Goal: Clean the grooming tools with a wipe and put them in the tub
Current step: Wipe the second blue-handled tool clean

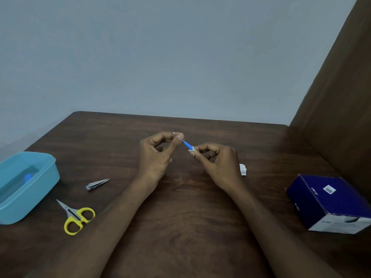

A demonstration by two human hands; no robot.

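Both hands were up over the middle of the table [200,197], working together: the left hand [155,155] pinched the far tip of a slim blue tool [187,145] between thumb and forefinger, a bit of metal just peeking out above the fingertips, while the right hand [215,159] pinched a small whitish wipe [193,150] around the tool's near end, fingers curled tight on it. So this one looked to be mid-clean, the wipe riding the shaft. Behind the right hand lay a scrap of white wrapper [243,169], and toward the right edge sat a dark blue box [329,201], possibly the wipe supply, though that could not be read. Out to the left, the nail clipper [97,184] lay on the wood, and nearer the front edge the yellow-handled scissors [75,217], both outside the tub and apparently waiting their turn. The light blue tub [43,184] stood at the left edge, with something blue [28,177] already lying inside. By that count, one item seemed finished, one was in hand, two remained.
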